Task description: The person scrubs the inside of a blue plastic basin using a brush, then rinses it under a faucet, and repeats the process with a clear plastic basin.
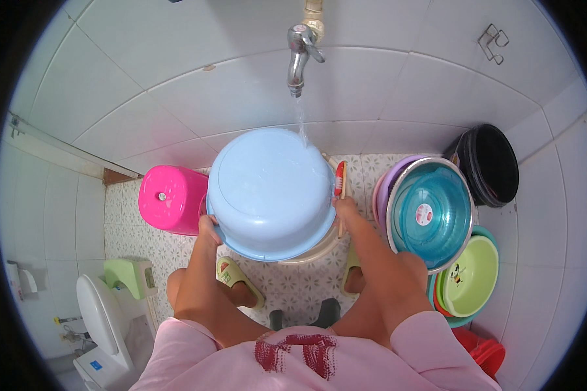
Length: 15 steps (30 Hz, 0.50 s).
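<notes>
A light-blue plastic basin (269,181) is tipped with its underside facing up toward me. My left hand (209,229) grips its rim at the lower left. On the opposite side my right hand (346,209) holds the rim. A brush (340,178) with a red-and-white head and a pale handle runs alongside the right hand; I cannot tell whether the fingers hold it or only pass by it. Water from the chrome tap (297,63) falls onto the basin's far right edge. Beneath the blue basin, a beige basin (318,253) is mostly hidden.
A pink plastic stool (169,198) stands at the left. To the right are a metal-rimmed basin (471,215) holding a teal one, a black bucket (494,166), green basins (486,273) and a red basket (491,354). A white toilet (95,313) and green step stool (127,273) are at lower left.
</notes>
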Each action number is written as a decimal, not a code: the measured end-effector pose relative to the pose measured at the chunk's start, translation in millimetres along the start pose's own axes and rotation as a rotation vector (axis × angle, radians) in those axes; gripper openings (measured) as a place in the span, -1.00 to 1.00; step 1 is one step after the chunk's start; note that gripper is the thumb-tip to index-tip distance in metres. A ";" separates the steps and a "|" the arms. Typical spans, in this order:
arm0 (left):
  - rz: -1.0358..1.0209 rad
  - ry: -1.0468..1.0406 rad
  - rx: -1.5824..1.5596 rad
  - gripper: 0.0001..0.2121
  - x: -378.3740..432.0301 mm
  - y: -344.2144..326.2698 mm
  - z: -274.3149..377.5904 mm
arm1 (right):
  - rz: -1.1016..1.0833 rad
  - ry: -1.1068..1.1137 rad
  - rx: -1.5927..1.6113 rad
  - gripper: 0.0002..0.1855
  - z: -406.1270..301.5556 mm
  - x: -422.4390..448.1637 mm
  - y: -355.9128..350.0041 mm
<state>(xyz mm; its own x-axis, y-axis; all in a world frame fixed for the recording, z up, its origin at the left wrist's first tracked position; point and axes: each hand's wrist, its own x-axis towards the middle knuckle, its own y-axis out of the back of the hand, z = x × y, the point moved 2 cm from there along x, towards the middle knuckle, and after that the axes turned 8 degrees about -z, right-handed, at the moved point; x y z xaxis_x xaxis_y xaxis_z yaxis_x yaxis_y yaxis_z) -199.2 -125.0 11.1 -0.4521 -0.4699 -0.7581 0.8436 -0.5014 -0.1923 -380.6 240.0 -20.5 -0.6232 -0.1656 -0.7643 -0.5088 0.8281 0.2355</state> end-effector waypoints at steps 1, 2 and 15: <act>0.002 0.077 -0.047 -0.94 5.2 25.7 -10.0 | -0.091 0.029 0.229 -0.66 -4.4 -6.8 -9.7; -0.010 0.164 -0.094 -0.90 8.6 38.9 -20.0 | -0.166 0.050 0.458 -0.65 -6.9 -12.6 -12.1; -0.537 0.226 -0.629 -0.62 -55.2 -55.7 -2.9 | -0.477 0.258 1.260 -0.57 -129.1 -73.9 45.4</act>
<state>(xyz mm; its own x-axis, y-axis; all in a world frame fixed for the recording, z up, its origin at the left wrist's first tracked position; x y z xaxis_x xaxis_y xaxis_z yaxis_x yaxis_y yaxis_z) -220.4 -69.1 61.9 -0.8241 -0.0948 -0.5585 0.5657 -0.0865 -0.8201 -434.4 220.7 124.2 -0.7037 -0.5484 -0.4518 0.0897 0.5622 -0.8221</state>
